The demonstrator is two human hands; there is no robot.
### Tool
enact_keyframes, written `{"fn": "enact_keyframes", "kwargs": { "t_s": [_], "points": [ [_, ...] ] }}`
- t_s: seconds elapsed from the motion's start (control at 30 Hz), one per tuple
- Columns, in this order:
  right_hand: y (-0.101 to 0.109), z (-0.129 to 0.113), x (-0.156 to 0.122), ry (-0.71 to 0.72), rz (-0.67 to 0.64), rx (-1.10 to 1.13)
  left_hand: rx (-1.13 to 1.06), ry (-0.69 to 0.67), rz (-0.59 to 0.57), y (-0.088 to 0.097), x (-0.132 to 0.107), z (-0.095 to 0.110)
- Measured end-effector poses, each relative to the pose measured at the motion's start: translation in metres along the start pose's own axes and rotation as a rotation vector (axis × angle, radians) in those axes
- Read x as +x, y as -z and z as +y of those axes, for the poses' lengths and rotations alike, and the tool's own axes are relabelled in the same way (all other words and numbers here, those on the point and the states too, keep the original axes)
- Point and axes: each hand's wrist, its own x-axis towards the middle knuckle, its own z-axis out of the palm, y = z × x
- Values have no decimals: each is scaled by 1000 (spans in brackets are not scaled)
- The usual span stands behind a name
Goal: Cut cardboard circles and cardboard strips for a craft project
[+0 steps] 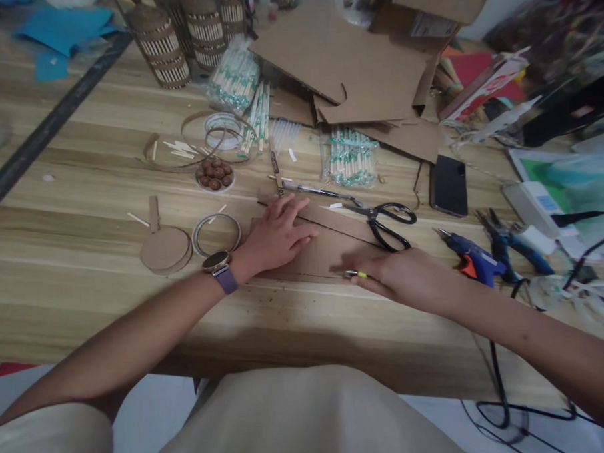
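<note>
My left hand [282,231] lies with its fingers spread on a piece of brown cardboard [323,255], pressing it against the table. A dark line runs along the cardboard's upper part. Over the right part of the same piece, my right hand [394,276] is closed round a slim yellow utility knife [357,274]. Only its metal end and a bit of yellow show; the rest is hidden in the fingers. Black-handled scissors [382,219] lie just above my right hand. Beyond my left fingertips are a pen [300,188] and a narrow cardboard strip [276,171].
Left of my hand lie a tape ring [216,233], cardboard discs [165,249] and a dish of brown balls [213,173]. Wrapped sticks [352,157] and cardboard sheets [345,58] are farther back. A phone [448,185], glue gun [471,256] and pliers [513,244] are at right.
</note>
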Motion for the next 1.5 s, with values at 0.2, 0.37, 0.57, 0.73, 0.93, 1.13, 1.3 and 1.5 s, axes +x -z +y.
{"fn": "enact_keyframes", "kwargs": {
  "t_s": [0.2,0.37,0.57,0.73,0.93,1.13,1.3,1.5],
  "points": [
    [10,-29,24,2,-11,-33,-67,101,15,-7,4,10],
    [19,-67,54,-26,-98,-151,-153,154,2,-5,5,-1],
    [21,-80,66,-10,-36,-201,-46,-3,-32,1,-3,-14],
    [24,-83,68,13,-52,-223,32,-12,-45,-2,-4,-10],
    [27,-88,68,34,-85,-306,56,-21,-37,1,-3,-8],
    [30,-89,69,29,-98,-299,69,-9,-48,4,-2,-6],
    [30,-88,67,32,-127,-232,53,14,-64,3,-2,-6],
    [25,-88,68,14,-103,-224,64,3,-55,2,-2,-7]
  ]
}}
